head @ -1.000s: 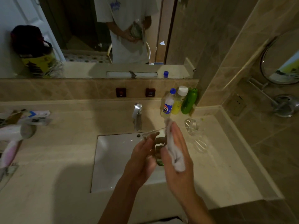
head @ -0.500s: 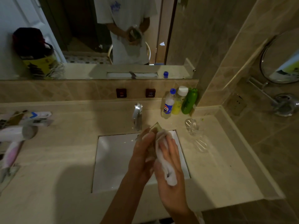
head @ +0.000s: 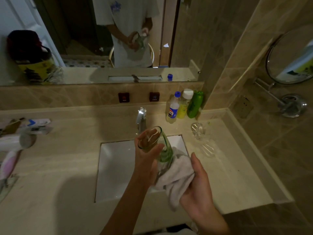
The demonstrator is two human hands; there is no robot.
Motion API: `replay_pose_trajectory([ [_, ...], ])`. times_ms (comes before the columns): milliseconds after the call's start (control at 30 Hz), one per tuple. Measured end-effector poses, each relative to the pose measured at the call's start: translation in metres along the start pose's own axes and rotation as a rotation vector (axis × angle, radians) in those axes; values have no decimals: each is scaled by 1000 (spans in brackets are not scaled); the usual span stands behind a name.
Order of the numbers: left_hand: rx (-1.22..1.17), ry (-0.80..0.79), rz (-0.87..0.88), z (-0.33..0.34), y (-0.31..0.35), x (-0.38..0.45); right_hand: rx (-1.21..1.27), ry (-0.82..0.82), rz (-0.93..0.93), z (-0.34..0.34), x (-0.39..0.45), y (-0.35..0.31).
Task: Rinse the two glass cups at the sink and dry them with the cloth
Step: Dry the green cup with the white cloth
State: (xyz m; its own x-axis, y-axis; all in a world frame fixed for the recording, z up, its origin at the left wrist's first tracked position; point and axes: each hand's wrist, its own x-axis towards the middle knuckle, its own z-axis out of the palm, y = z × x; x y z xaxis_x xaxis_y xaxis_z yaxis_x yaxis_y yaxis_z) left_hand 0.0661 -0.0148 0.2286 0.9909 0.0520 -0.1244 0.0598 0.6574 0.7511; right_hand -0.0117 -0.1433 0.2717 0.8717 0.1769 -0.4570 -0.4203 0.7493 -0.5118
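Note:
Over the white sink (head: pixel 115 167), my left hand (head: pixel 145 160) grips a green-tinted glass cup (head: pixel 162 150), tilted so its mouth faces up and left. A white cloth (head: pixel 177 177) wraps the cup's base, and my right hand (head: pixel 198 184) holds that cloth from the right. The second cup (head: pixel 197 130), clear glass, stands on the counter right of the sink, apart from both hands.
The tap (head: pixel 141 119) rises behind the sink. Three bottles (head: pixel 183 106) stand at the back wall by the corner. A hair dryer (head: pixel 15 143) and small packets (head: pixel 33 124) lie on the beige counter (head: pixel 228 175) at far left. A round mirror (head: pixel 291 56) sticks out from the right wall.
The cup has tipped so its mouth now shows, and the cloth has slid from its upper side down around its base. My right hand has dropped lower and to the right.

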Motion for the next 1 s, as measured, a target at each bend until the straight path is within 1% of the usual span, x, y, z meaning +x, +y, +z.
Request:
replay_pose_trajectory([
  [100,-57,-10,-28,3,-6,-6,33,30,-44,-3,1,-9],
  [200,-57,-20,-59,6,-15,-14,27,59,-26,-2,7,-9],
  [333,-44,14,-46,5,-16,-13,3,-8,48,-9,4,-5],
  [433,-76,21,-36,1,-15,-8,11,-11,66,-19,-1,-6],
  [567,-122,-3,-46,2,-23,-10,41,23,47,-21,2,-16],
  [667,-81,1,-67,3,-34,-13,25,117,2,-17,9,-11],
  [733,-38,-10,-60,1,-40,-13,63,149,27,-19,12,-7],
  [767,-24,-4,-53,0,-42,-11,72,120,60,-21,11,-7],
  [800,-14,17,-41,-1,-43,-9,73,88,74,-25,11,-7],
  [900,2,105,-53,-2,-48,0,23,129,35,-39,12,-13],
  [1000,14,188,-134,-8,-54,2,89,42,22,-53,16,-27],
])
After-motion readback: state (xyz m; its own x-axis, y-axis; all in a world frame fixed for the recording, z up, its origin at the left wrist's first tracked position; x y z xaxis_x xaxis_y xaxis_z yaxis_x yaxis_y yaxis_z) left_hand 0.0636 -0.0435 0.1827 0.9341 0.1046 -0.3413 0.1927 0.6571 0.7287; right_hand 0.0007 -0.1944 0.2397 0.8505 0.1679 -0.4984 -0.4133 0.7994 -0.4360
